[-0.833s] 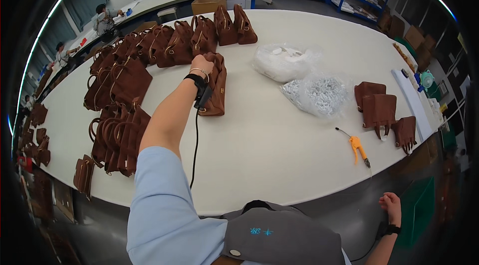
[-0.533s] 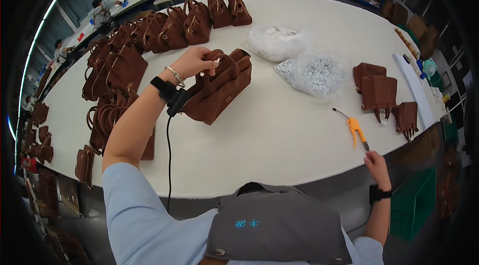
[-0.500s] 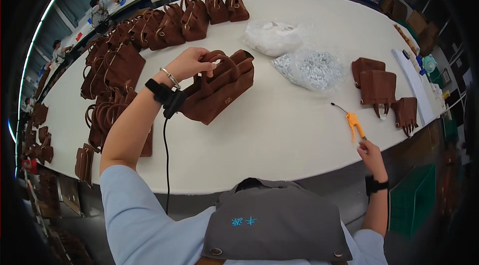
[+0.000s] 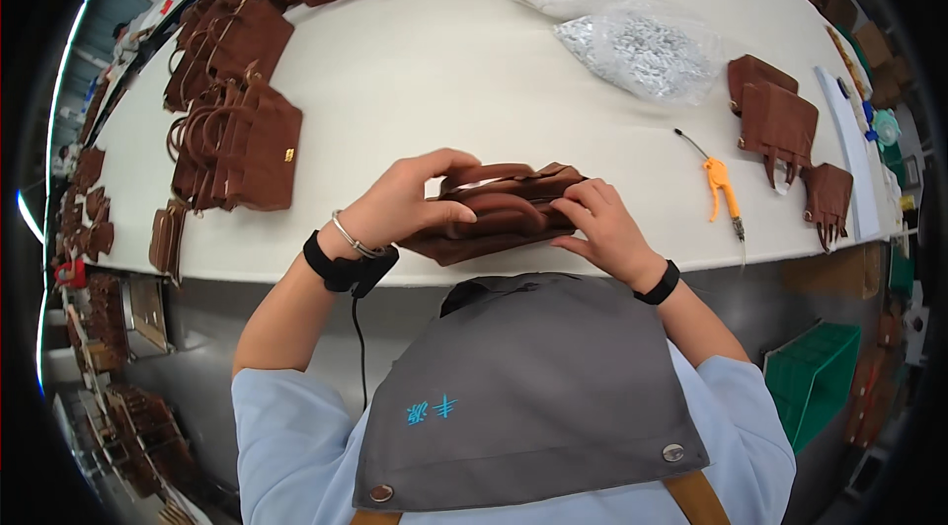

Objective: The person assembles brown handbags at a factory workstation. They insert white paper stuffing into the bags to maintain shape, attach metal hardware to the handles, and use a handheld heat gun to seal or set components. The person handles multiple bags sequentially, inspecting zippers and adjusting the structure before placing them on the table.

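A brown leather handbag is at the table's near edge in front of me, its top and handles toward me. My left hand is closed on the bag's left part by the handles, thumb over the near handle. At the bag's right end my right hand grips the top edge between thumb and fingers. The bag's underside and some fingertips are hidden. An orange air blow gun with a thin dark nozzle lies on the table, right of my right hand.
On the white table, finished-looking brown handbags line the left side and far edge. Clear plastic bags, one holding silvery small pieces, lie beyond. Smaller brown bags rest at right. A green crate stands below the table.
My left hand has brought the handbag toward me to the table's near edge. The right hand has left the blow gun, which now lies on the table, and has taken hold of the bag.
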Motion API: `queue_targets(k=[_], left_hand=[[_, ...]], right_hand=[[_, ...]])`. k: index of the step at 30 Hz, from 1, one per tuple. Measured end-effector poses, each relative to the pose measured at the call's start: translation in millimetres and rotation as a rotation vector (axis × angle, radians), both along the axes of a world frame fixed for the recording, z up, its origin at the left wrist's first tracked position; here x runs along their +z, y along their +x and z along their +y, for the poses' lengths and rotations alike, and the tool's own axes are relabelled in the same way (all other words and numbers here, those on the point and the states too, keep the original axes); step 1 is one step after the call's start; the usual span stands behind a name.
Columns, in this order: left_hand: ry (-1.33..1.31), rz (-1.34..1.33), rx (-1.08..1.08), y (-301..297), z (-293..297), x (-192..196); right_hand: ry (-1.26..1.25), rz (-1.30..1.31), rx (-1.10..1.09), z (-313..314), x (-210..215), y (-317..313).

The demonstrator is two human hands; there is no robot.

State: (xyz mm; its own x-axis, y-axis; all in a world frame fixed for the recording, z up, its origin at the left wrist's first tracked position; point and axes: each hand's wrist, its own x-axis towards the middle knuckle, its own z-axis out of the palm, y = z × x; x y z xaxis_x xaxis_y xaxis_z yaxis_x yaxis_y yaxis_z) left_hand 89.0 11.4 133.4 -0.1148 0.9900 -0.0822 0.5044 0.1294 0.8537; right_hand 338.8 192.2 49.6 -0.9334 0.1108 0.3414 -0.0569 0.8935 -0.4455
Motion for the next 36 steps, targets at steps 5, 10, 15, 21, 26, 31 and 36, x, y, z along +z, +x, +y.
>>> queue_targets(k=[5,10,15,21,26,31,36], left_hand=[[0.011,0.16,0.353,-52.5,-62.5,-23.0],[-0.109,0.119,0.375,-48.9,-89.4,-54.4],[-0.12,0.073,0.371,-30.1,-80.7,-71.8],[-0.107,0.081,0.428,-21.2,-61.8,-72.4],[-0.071,0.236,0.43,-17.1,-52.7,-73.5],[-0.055,0.27,0.43,-11.4,-45.0,-72.9],[0.003,0.2,0.503,-14.9,-73.3,-85.8]], right_hand=[[0.067,-0.011,0.03,1.9,2.5,-9.4],[-0.142,0.248,-0.267,23.8,-12.9,0.0],[-0.83,-0.121,-0.406,56.5,-45.7,13.0],[-1.172,-0.374,-0.411,47.0,-19.6,-0.7],[-0.889,-0.442,-0.45,53.5,-29.8,1.8],[-0.639,-0.07,-0.416,50.8,-25.6,7.1],[-0.154,0.075,-0.107,35.7,2.2,-13.2]])
